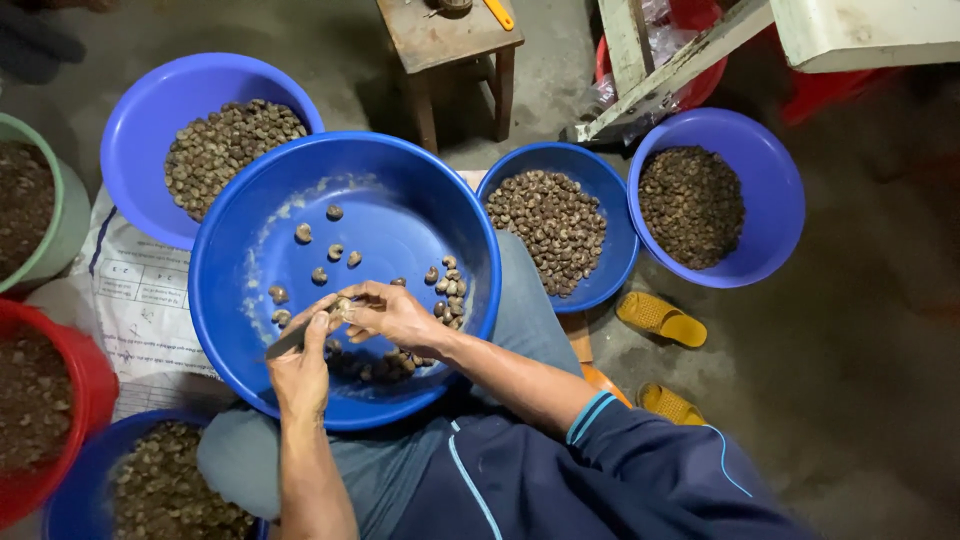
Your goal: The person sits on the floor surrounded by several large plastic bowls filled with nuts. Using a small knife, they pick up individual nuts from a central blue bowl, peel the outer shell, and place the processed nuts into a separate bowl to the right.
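A large blue basin (240, 250) rests on my lap with several brown nuts (448, 290) scattered inside it. My left hand (300, 370) is closed around a small knife (288, 342) whose blade points toward the other hand. Over the basin's near side, my right hand (395, 315) pinches a single nut (342, 306) against the blade tip. Both hands meet above a small heap of nuts at the basin's near edge.
Blue bowls of nuts stand around: a purple-blue one at the upper left (150, 130), a blue one (600, 190) and another (780, 190) to the right, one at the lower left (70, 500). A red tub (90, 390), green tub (70, 210), wooden stool (450, 40) and yellow sandals (660, 320) lie nearby.
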